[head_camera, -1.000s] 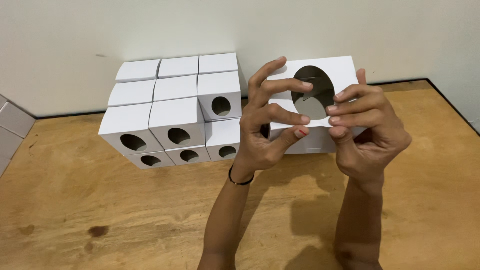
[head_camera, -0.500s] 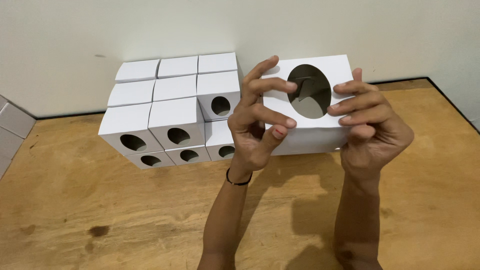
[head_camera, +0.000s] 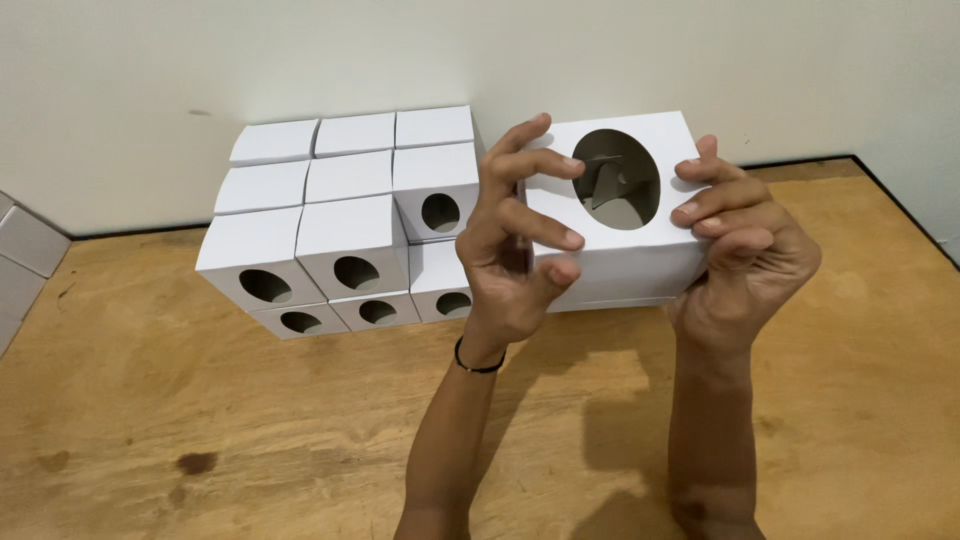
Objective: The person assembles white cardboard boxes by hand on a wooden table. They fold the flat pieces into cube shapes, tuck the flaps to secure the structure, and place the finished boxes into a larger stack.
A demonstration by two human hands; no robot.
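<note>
I hold a white cardboard box [head_camera: 628, 255] with an oval cut-out hole up in front of me, above the wooden table [head_camera: 200, 420]. My left hand [head_camera: 515, 250] grips its left edge, fingers curled over the front face. On the box's right side my right hand [head_camera: 745, 250] clamps it, fingertips resting beside the hole. Through the hole a folded inner flap shows. To the left, a stack of white boxes [head_camera: 345, 225] of the same kind, each with a round hole, stands against the wall.
A pale wall [head_camera: 200, 60] runs behind the table. Grey tiles [head_camera: 20, 260] show at the far left edge. A black band circles my left wrist [head_camera: 478, 362]. Dark stains [head_camera: 195, 462] mark the wood near the front left.
The box has turned so its holed face is squarer to me, and my left fingers have slid off the hole towards the left edge. Both hands kept their hold.
</note>
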